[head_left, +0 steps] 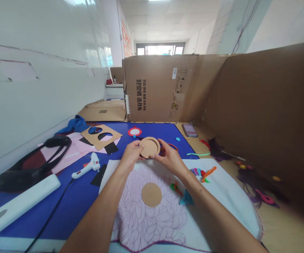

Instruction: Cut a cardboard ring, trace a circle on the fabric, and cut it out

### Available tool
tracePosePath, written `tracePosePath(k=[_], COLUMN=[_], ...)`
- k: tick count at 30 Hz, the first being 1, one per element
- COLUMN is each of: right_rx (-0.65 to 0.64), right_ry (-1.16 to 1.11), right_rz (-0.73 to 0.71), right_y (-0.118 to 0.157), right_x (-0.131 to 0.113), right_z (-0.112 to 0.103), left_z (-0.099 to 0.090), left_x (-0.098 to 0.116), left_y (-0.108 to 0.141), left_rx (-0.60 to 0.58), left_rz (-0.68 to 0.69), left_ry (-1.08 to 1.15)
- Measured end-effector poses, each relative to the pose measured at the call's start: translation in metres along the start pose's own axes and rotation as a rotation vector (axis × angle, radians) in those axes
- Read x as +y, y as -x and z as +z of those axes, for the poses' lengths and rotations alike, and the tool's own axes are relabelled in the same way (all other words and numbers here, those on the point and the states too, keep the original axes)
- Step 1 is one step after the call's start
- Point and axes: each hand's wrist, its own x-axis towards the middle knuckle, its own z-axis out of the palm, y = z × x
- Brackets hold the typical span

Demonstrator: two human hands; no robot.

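Two bare hands are in my view: my left hand [133, 154] grips the round tan cardboard piece with a raised rim [148, 149], thumb over its face, and my right hand [170, 156] pinches its opposite edge. From that piece, a flat brown cardboard disc [152, 194] lies at six o'clock on the white cloth with purple flower outlines [131, 207], a white glue gun [87, 168] rests near nine, and a red-rimmed white oval [134, 131] sits at ten.

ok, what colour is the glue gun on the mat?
The glue gun is white, clearest in the head view.
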Motion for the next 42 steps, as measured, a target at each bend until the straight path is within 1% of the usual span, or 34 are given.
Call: tracePosePath(k=[3,6,9,13,19,25,28,35,42], right_rx=[0.069,0.13,0.153,0.162,0.191,0.212,0.204,0.154,0.177], right_ry=[-0.089,-0.204,-0.279,-0.28,-0.281,-0.379,-0.426,-0.465,-0.485], right_rz=[0.041,0.075,0.084,0.052,0.086,0.183,0.21,0.239,0.242], right_y=[-0.004,-0.008,-0.009,-0.008,-0.007,-0.008,-0.008,-0.007,-0.008], right_x=[0.004,0.004,0.002,-0.001,-0.003,-0.004,-0.005,-0.006,-0.005], right_z=[-0.001,-0.005,-0.008,-0.009,-0.011,-0.013,-0.014,-0.013,-0.014], left_z=[0.0,0.001,0.002,0.003,0.003,0.004,0.005,0.006,0.005], left_x=[-0.002,-0.003,-0.003,-0.003,-0.003,0.003,0.005,0.005,0.005], left_y=[-0.001,-0.001,0.0,0.001,0.0,0.002,0.003,0.002,0.003], left_rx=[-0.02,-0.065,-0.116,-0.155,-0.13,-0.107,-0.096,-0.013,-0.069], left_rz=[0.052,0.093,0.102,0.126,0.119,0.036,0.013,0.019,0.01], left_ry=[-0.048,-0.086,-0.084,-0.084,-0.063,0.0,0.014,-0.03,-0.003])
